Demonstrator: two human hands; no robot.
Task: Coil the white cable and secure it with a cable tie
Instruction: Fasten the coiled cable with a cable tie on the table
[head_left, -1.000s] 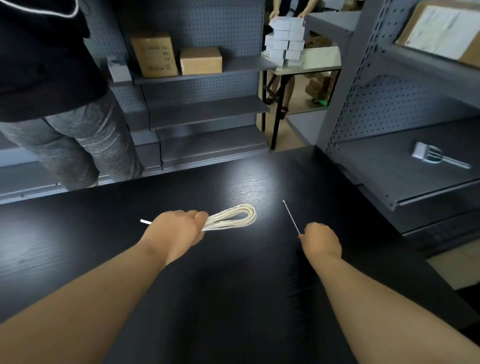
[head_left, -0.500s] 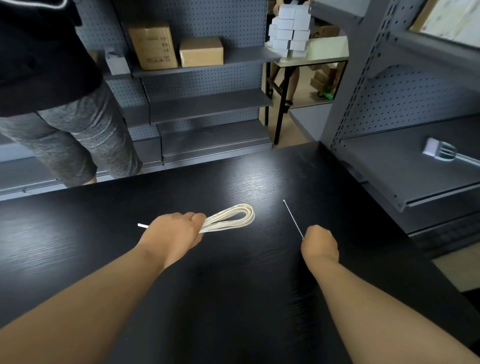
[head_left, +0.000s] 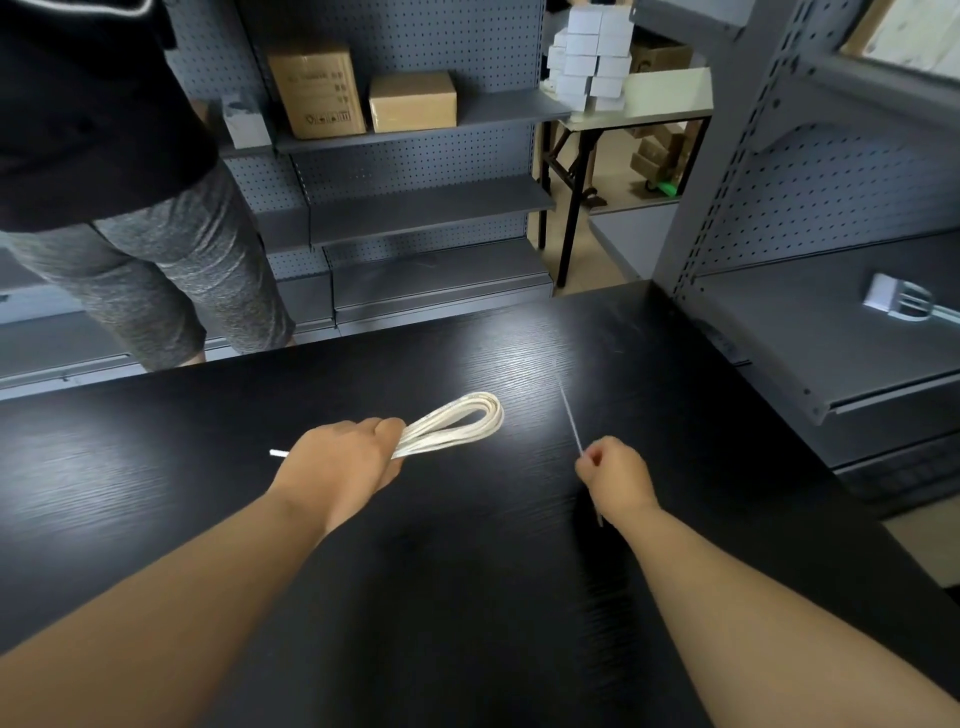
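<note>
Right hand (head_left: 615, 475) has lifted cable tie (head_left: 570, 421) off bench (head_left: 156, 467), pinching it. Left hand (head_left: 340, 462), 9 o'clock, grips coiled white cable (head_left: 457, 423). Coiling looks done; tying next.

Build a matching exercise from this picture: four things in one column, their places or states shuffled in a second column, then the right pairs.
Things
1. white cable
2. cable tie
3. cardboard boxes
4. white boxes

Places or states
A. stacked on the pale table at the back
B. pinched by the right hand
C. coiled, gripped by the left hand
D. standing on the grey shelf

Pairs: 1-C, 2-B, 3-D, 4-A
</note>
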